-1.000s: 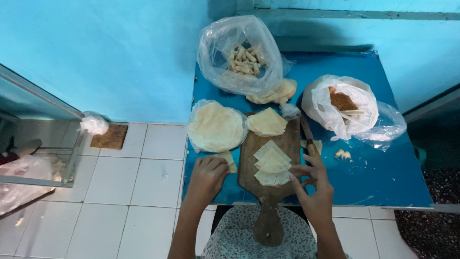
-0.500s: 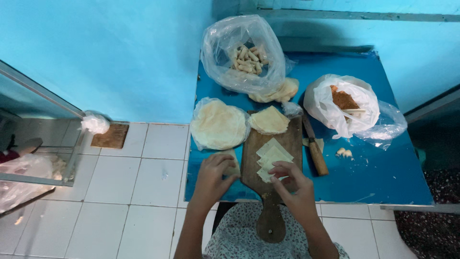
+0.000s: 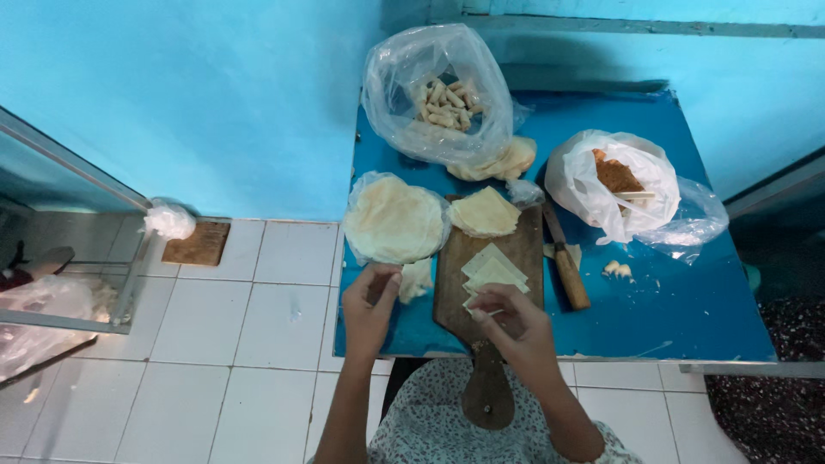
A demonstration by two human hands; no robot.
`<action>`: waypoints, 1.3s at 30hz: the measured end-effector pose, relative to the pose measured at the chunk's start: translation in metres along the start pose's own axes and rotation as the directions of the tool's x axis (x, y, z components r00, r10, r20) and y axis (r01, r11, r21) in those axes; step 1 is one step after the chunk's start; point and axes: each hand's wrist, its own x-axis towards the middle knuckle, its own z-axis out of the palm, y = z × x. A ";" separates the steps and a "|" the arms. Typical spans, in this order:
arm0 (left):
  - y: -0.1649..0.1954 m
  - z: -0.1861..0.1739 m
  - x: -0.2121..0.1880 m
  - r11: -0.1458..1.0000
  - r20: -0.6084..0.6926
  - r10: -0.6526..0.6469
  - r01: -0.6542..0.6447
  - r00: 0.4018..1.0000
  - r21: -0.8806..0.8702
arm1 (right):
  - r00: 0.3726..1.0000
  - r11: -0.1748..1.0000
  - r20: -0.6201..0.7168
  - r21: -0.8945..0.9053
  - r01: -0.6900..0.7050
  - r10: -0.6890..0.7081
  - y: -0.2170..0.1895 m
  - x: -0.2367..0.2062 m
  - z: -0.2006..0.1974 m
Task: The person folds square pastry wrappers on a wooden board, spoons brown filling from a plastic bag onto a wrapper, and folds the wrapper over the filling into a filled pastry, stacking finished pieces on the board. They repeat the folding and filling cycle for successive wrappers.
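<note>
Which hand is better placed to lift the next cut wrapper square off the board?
Right. The right hand already rests at the near edge of the stack of cut squares on the cutting board. The left hand is off the board, by the round wrapper pile.

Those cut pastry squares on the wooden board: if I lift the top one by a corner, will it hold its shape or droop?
The pastry squares look very thin and pale, so one would probably droop and weigh almost nothing. They lie overlapped on the wooden board, so sheets may cling together. The right hand touches the stack's near edge; such thin sheets could tear.
</note>
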 end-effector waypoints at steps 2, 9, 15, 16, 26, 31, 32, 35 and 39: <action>-0.005 0.001 -0.003 0.990 0.051 -0.029 0.036 0.998 -0.135 | 1.000 0.997 0.030 0.082 0.002 -0.005 -0.001 0.003 0.008; -0.009 0.016 -0.027 0.920 0.213 -0.052 0.130 0.976 -0.370 | 0.990 0.956 0.138 0.291 -0.036 -0.005 0.006 0.029 0.025; 0.010 0.013 -0.028 0.773 0.008 -0.187 0.152 0.982 -0.615 | 0.997 0.924 -0.048 0.381 -0.038 0.060 0.014 0.028 -0.003; 0.015 0.014 -0.031 0.812 -0.017 -0.164 0.125 0.986 -0.570 | 0.993 0.926 -0.107 0.377 -0.001 0.044 0.016 0.024 -0.009; 0.059 0.075 -0.099 0.865 0.382 0.421 -0.491 0.823 0.105 | 0.973 0.908 0.025 0.353 -0.224 0.230 0.030 -0.048 -0.041; 0.053 0.071 -0.094 0.932 0.476 0.307 -0.362 0.824 0.026 | 0.967 0.916 -0.002 0.320 -0.241 0.255 0.018 -0.050 -0.055; 0.050 0.070 -0.093 0.938 0.504 0.295 -0.346 0.812 0.008 | 0.967 0.917 0.004 0.314 -0.245 0.257 0.016 -0.049 -0.055; 0.039 0.074 -0.087 0.948 0.436 0.308 -0.308 0.845 -0.073 | 0.971 0.922 0.049 0.308 -0.236 0.232 0.014 -0.043 -0.053; 0.025 0.079 -0.068 0.974 0.405 -0.012 0.103 0.914 -0.204 | 0.974 0.929 0.140 0.304 -0.211 0.176 0.015 -0.032 -0.056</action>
